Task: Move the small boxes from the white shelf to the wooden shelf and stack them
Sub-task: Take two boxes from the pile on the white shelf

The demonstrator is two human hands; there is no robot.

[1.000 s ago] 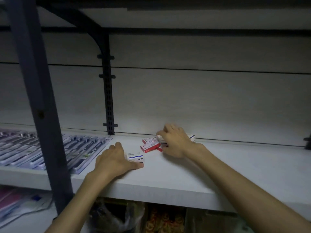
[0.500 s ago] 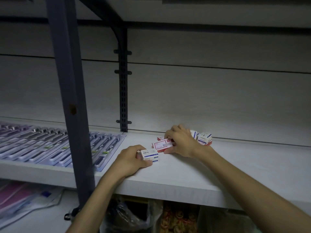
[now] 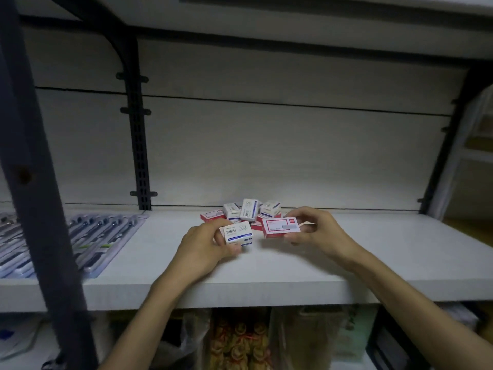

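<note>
My left hand point(image 3: 204, 247) pinches a small white-and-blue box point(image 3: 238, 233) lifted just above the white shelf point(image 3: 266, 287). My right hand point(image 3: 318, 231) holds a small red-and-white box point(image 3: 280, 227) by its right end, level with the other box. Behind both hands a loose pile of several small boxes point(image 3: 246, 213), white-blue and red, lies near the shelf's back wall. No wooden shelf shows in this view.
Blister packs of pens point(image 3: 88, 236) cover the shelf's left part. A dark metal upright point(image 3: 34, 166) crosses the left foreground, and a slotted post point(image 3: 138, 145) runs up the back wall. Bagged goods point(image 3: 237, 340) sit on the level below.
Both hands have lifted their boxes off the shelf and drawn them toward me. The right hand took the red box from the pile, which now shows uncovered.
</note>
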